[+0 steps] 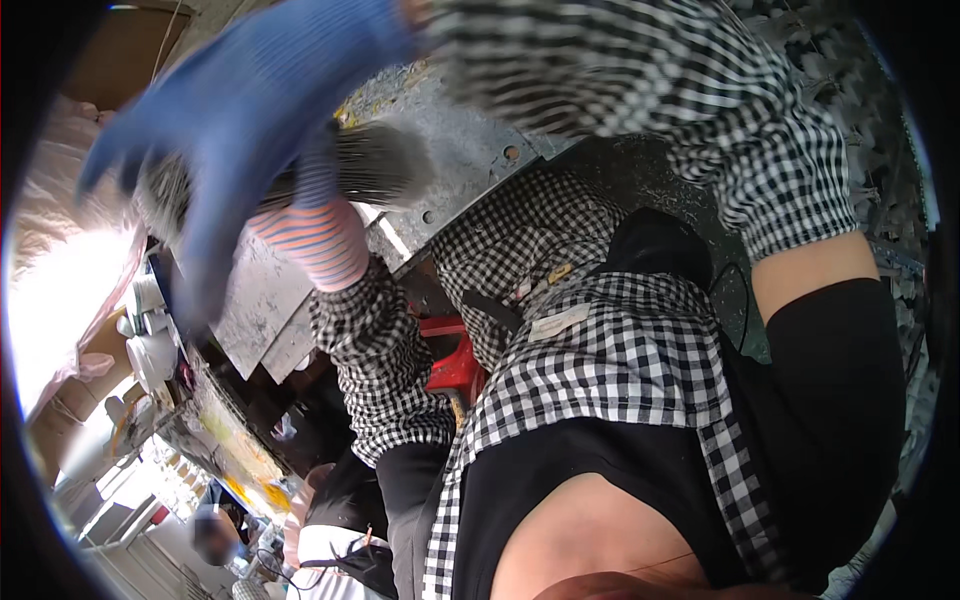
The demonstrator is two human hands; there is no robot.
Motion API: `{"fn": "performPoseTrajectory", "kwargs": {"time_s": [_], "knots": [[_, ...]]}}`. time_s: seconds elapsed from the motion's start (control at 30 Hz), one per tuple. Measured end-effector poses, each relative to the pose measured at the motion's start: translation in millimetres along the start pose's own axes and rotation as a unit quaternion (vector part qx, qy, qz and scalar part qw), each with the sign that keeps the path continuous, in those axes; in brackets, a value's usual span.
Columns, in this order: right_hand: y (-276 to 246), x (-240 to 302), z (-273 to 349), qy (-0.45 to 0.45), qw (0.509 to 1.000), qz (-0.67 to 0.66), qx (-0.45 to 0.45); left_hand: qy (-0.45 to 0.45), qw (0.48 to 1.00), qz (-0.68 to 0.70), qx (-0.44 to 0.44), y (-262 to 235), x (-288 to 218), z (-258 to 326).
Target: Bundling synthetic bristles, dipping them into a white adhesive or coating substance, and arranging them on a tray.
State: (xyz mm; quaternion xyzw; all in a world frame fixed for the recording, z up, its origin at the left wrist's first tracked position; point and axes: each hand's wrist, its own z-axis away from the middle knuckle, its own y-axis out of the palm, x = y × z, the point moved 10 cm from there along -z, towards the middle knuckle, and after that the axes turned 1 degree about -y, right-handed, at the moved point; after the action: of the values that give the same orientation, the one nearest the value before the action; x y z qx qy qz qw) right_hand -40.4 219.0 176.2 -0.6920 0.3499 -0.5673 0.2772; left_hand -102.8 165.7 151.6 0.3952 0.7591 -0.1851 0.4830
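Note:
My right hand (235, 120), in a blue knit glove, reaches across the upper left with its fingers spread; motion blurs it. Behind it, my left hand (318, 185) wears a glove with a pink and orange striped cuff. Its closed fingers wrap round a thick bundle of thin grey strands (385, 165), like bristles or fine wire. Strand ends stick out on both sides of the left hand. The right hand covers part of the bundle and of the left hand, and whether it touches them I cannot tell. Black-and-white checked sleeves cover both forearms.
Below the hands lies a worn grey metal-topped table (465, 150) with holes in it. A red plastic stool (455, 365) stands beneath its edge. White containers (150, 350) and pink plastic sheeting (75, 230) are at left. Another person (215, 535) is at the lower left.

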Motion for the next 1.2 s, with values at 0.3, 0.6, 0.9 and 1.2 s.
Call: {"fn": "performPoseTrajectory", "kwargs": {"time_s": [0.3,0.6,0.9,1.2], "knots": [[51,-56,42,0.009,0.948,0.009,-0.317,-0.011,0.989,-0.126,-0.081,20,-6,13],[54,-54,41,0.042,0.960,-0.275,-0.004,0.066,0.955,0.157,0.244,65,-91,-13],[127,-153,62,0.121,0.903,-0.312,-0.271,0.192,0.971,-0.130,-0.063,18,3,-2],[115,-136,74,0.166,0.940,-0.092,-0.284,0.016,1.000,-0.022,-0.012,16,21,-18]]}}
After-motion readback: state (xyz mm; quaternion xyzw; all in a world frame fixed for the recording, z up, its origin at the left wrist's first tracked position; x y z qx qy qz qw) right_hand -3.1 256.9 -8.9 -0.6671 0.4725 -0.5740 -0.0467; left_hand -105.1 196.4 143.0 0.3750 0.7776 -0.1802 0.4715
